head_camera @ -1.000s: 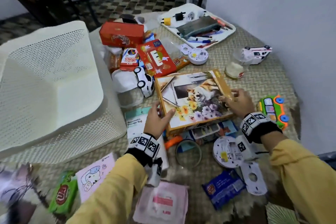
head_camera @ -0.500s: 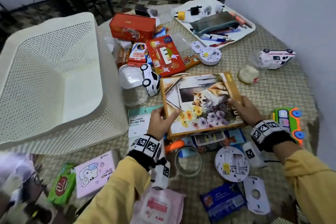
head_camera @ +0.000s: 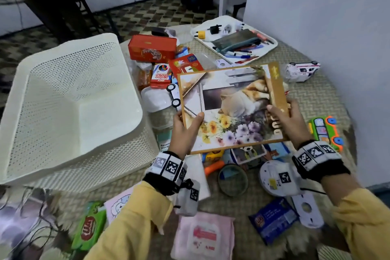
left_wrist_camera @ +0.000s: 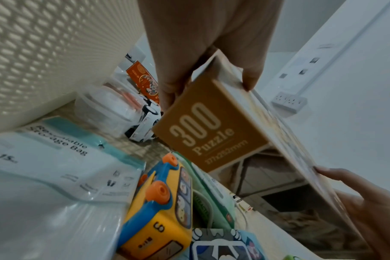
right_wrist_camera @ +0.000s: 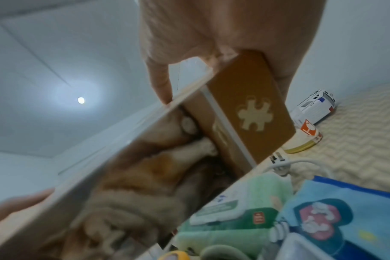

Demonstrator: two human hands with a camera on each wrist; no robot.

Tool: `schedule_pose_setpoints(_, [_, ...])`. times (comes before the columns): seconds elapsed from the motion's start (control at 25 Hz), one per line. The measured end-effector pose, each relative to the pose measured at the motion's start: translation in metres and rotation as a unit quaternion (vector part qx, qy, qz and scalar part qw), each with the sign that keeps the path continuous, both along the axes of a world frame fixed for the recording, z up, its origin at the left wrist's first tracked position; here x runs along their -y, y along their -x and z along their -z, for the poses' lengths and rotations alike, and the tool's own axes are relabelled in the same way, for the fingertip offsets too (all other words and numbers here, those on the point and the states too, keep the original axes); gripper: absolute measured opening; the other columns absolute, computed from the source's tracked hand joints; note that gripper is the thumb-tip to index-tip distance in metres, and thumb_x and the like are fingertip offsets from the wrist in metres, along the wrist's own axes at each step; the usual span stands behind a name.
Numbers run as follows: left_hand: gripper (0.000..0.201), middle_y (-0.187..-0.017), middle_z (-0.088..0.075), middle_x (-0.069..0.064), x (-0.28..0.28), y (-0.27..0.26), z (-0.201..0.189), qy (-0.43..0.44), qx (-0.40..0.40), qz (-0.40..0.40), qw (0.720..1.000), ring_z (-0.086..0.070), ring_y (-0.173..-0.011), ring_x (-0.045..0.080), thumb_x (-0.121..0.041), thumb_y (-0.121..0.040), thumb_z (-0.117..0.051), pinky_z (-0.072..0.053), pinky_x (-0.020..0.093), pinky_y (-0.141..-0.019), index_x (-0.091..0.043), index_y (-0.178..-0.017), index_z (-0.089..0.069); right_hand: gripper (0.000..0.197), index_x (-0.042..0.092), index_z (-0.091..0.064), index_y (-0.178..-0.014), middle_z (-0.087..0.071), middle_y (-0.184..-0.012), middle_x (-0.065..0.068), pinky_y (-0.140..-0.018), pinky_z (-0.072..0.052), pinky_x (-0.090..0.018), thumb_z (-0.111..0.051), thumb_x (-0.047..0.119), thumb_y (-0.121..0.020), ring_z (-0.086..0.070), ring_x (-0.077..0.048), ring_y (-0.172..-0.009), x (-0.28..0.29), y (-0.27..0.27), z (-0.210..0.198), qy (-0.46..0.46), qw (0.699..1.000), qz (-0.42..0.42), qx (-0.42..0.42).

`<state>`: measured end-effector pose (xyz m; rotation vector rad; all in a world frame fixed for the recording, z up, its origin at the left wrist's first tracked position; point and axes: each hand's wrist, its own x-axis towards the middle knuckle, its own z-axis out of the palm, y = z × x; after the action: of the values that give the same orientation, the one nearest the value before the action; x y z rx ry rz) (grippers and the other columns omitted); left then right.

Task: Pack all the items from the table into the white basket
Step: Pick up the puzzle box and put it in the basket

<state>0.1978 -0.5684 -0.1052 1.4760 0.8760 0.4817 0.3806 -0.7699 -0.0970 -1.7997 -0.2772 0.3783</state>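
Note:
A flat puzzle box (head_camera: 230, 107) with a cat and flowers on its lid hangs tilted above the cluttered table, far edge raised. My left hand (head_camera: 185, 131) grips its near left corner, thumb on the lid. My right hand (head_camera: 289, 122) grips its right edge. The left wrist view shows the box's brown side (left_wrist_camera: 209, 135) marked "300 Puzzle" held by my left hand (left_wrist_camera: 203, 52). In the right wrist view my right hand (right_wrist_camera: 211, 44) pinches the box end (right_wrist_camera: 249, 112) bearing a puzzle-piece mark. The white perforated basket (head_camera: 27, 129) stands to the left, nothing inside it.
Under and around the box lie many items: a red tin (head_camera: 152, 48), a colour pencil box (head_camera: 160, 75), a toy car (head_camera: 174, 95), a white ambulance toy (head_camera: 301, 70), a green toy bus (head_camera: 325, 131), a pen tray (head_camera: 234, 44), wipes packets (head_camera: 204, 236), a resealable bag pack (left_wrist_camera: 62, 158). A wall stands close on the right.
Both hands have lifted the puzzle box off the table and tilted its far edge up. The basket and other items have not moved.

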Motion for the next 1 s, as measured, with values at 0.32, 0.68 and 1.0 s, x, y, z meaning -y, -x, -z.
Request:
schedule_pose_setpoints(0.32, [0.066,-0.116,-0.064,0.003,-0.020,0.067,-0.041,-0.048,0.027,0.061,0.997,-0.063,-0.103,0.016,-0.047,-0.081,-0.069,-0.051,0.037,-0.091,-0.015,-0.131,-0.040,0.045,0.012,-0.033,-0.127,-0.058,-0.102,-0.003,-0.052,-0.042,-0.004,-0.055,0.033,-0.093,-0.056,-0.002,-0.075,0.011,0.108,-0.046,-0.050,0.996,0.069,0.020])
schedule_pose_setpoints(0.68, [0.059,-0.118,-0.058,-0.005,-0.015,0.151,-0.073,-0.084,0.098,0.116,0.985,-0.057,-0.106,0.004,-0.041,-0.085,-0.066,-0.042,0.009,-0.077,-0.019,-0.132,-0.037,0.043,0.022,-0.042,-0.119,-0.063,-0.095,0.002,-0.075,-0.050,-0.033,-0.065,0.038,-0.086,-0.060,-0.008,-0.074,0.020,0.209,-0.065,-0.112,0.983,0.132,0.064])
schedule_pose_setpoints(1.0, [0.055,-0.121,-0.058,0.003,-0.040,0.267,-0.084,-0.132,0.111,0.124,0.977,-0.057,-0.111,0.016,-0.047,-0.084,-0.065,-0.046,0.033,-0.096,-0.029,-0.125,-0.034,0.033,0.021,-0.042,-0.120,-0.060,-0.094,0.010,-0.068,-0.046,-0.018,-0.056,0.034,-0.092,-0.059,0.007,-0.070,-0.002,0.334,-0.075,-0.127,0.977,0.146,0.084])
